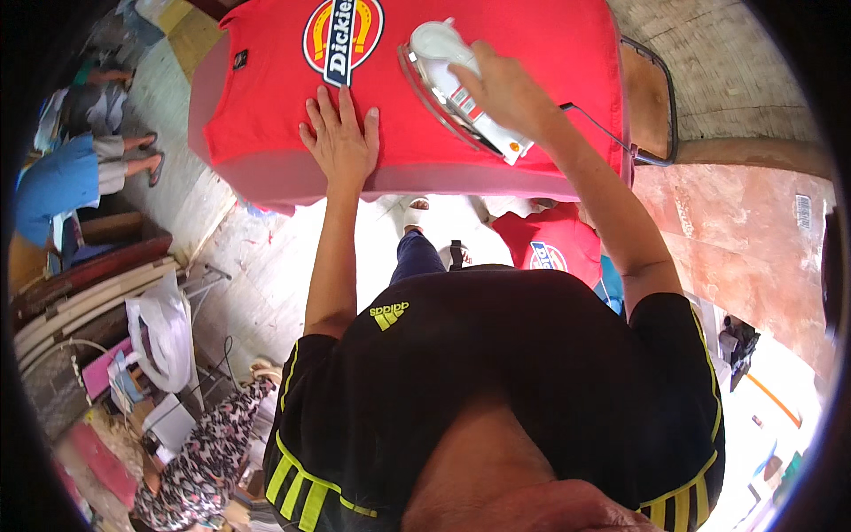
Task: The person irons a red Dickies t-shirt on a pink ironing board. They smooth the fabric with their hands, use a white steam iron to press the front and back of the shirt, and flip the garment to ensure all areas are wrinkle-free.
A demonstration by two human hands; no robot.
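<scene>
A red T-shirt (266,97) with a round printed badge on its front is spread over the ironing board (266,182). My left hand (343,142) lies flat on the cloth just below the badge, fingers spread. To its right, my right hand (507,89) is wrapped round the handle of a white clothes iron (439,44). The iron rests on or just over the shirt, its clear-edged front toward the left; its soleplate is hidden. A dark cord (589,120) runs near my right wrist toward the board's right end.
A metal frame (667,97) sticks out at the board's right end. Below the board hangs or lies another red garment (558,244). On the left are stacked boards (97,310), a white plastic bag (164,332) and patterned cloth (208,457). A person in blue (66,191) is at far left.
</scene>
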